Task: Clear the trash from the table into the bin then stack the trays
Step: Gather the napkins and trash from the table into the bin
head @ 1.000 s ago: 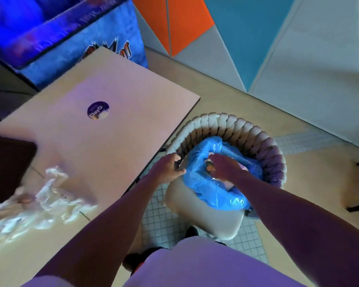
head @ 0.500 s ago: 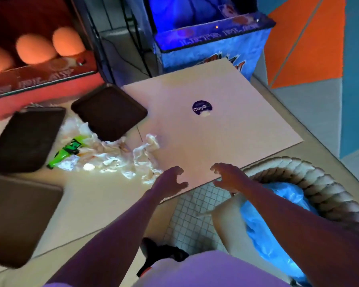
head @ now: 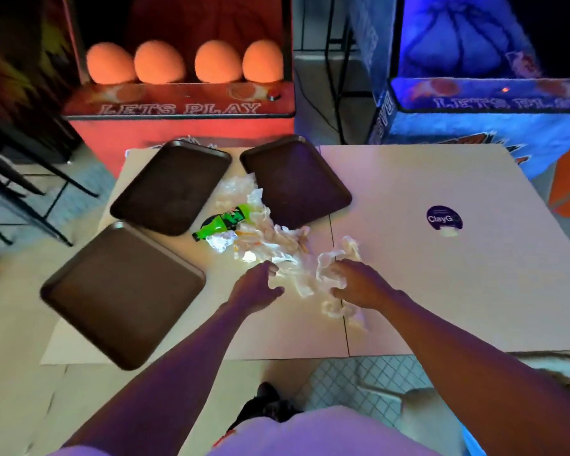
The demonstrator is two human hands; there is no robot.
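The left hand [head: 257, 286] is held over the surface [head: 441, 291] with its grip half open, the fingers curved and the fingertips touching the near edge of the paper [head: 277, 240]. The right hand [head: 359, 286] is placed at 3 o'clock of it, its grip closed on a wrapper [head: 329, 274] pinched between fingers and thumb. The paper is heaped at 12 o'clock of the left hand, and a bottle [head: 222, 222] is laid on its side against the heap's 9 o'clock edge. Three trays are laid flat, none stacked. The near tray [head: 122, 291] is seen at 9 o'clock of the left hand, the left tray [head: 171, 185] at 11 o'clock and the right tray [head: 297, 179] at 12 o'clock, beyond the heap. A sticker [head: 444, 218] is found at 2 o'clock of the right hand.
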